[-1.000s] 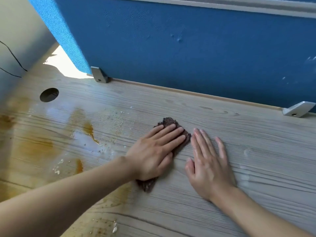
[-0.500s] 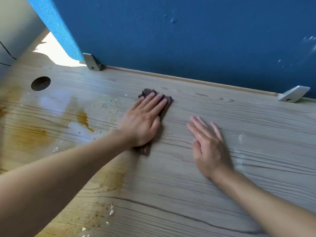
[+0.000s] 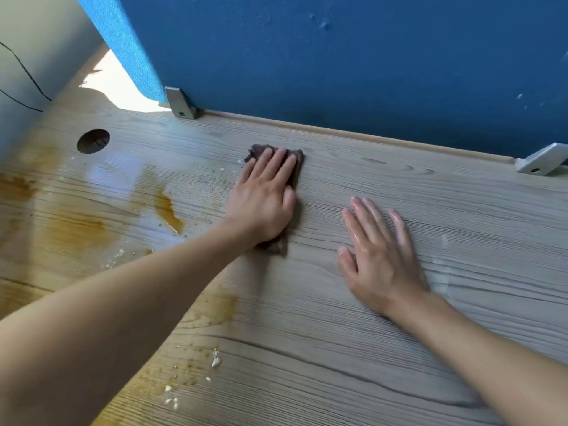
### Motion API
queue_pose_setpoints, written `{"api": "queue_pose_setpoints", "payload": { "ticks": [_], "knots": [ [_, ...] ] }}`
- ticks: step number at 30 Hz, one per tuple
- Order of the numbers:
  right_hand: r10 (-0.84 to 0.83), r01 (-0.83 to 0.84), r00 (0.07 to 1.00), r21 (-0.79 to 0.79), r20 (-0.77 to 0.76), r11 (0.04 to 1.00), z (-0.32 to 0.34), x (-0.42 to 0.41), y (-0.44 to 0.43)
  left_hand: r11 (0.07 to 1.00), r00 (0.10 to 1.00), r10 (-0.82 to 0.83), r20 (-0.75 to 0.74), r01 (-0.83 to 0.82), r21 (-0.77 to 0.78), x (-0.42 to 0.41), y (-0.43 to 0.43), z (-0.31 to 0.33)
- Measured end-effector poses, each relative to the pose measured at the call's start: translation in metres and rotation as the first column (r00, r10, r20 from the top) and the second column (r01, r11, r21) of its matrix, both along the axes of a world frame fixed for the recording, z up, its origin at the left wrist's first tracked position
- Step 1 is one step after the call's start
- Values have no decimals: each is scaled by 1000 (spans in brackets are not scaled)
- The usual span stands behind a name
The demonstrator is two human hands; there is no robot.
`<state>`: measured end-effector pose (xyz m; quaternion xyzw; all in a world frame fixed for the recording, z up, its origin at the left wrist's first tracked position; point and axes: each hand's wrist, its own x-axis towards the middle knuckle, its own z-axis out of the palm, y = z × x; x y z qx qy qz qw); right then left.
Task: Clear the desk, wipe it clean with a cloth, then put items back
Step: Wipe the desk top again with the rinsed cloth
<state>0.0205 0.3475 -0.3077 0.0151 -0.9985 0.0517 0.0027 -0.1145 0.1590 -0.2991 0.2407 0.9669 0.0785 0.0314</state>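
- Across the lower part of the view, from 3 o'clock round to 9 o'clock, lies the grey wood-grain desk [image 3: 399,348].
- At 12 o'clock a blue partition [image 3: 338,63] stands along the desk's far edge.
- At 10 o'clock a pale wall [image 3: 46,32] meets the desk, with thin black cables [image 3: 27,75] running down it.
- From 8 o'clock a bare forearm reaches in to the left hand [image 3: 264,201], just above centre. It lies flat, fingers straight and together, pressing down on the cloth without clasping it.
- From 4 o'clock the other forearm leads to the right hand [image 3: 378,256], just right of centre. It rests palm down on bare desk, fingers spread and relaxed, holding nothing. Its fingers look wet and glossy.
- At 9 o'clock brown spills [image 3: 73,232] smear the desk, with a darker wet streak [image 3: 169,210] nearer the left hand.
- The dark brown cloth [image 3: 278,245] lies on the desk under the left hand, near the far edge. It shows past the fingertips, beside the thumb and below the wrist. It is near the right hand but apart from it.
- At 10 o'clock a round cable hole [image 3: 93,141] is cut into the desk.
- Two grey metal brackets join the partition to the desk, one [image 3: 181,104] at 11 o'clock and one [image 3: 541,162] at 2 o'clock.
- At 7 o'clock pale crumbs [image 3: 215,361] lie scattered on stained wood, and finer specks [image 3: 215,192] lie just left of the cloth.
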Motion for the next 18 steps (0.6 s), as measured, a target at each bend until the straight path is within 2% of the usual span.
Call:
{"api": "queue_pose_setpoints", "payload": {
  "ticks": [2,3,5,7,9,11,13,15,16,18],
  "knots": [
    [-3,3,1000,13,-1,1000,-1,0,-1,997,997,80,-4,-80,-16,1,8,-2],
    [-5,5,1000,17,-8,1000,-1,-1,0,999,999,47,-22,-47,-11,13,8,-2],
    [-9,9,999,2,-33,1000,-1,-1,-1,989,987,-147,-65,147,8,57,-1,0],
    [-9,9,999,1,-48,1000,-1,-2,-2,922,922,-385,-40,386,12,96,-16,1],
    [-7,7,999,5,-46,1000,-1,-2,-2,865,865,-501,17,500,29,92,-26,2],
    [-8,8,999,13,-50,1000,-1,-3,-2,911,911,-411,14,411,29,59,-22,0],
    [-6,7,1000,26,-29,1000,0,-2,-2,990,991,-135,12,135,28,20,-13,1],
    [-12,13,1000,37,-15,999,0,-2,-2,997,997,75,10,-75,-8,2,-5,-1],
    [-12,12,1000,42,-10,999,0,-2,-2,996,996,86,-3,-86,-16,7,-2,-1],
    [-11,12,1000,44,-3,999,0,-2,-2,999,998,-36,-47,35,-14,41,-5,0]
  ]
}}
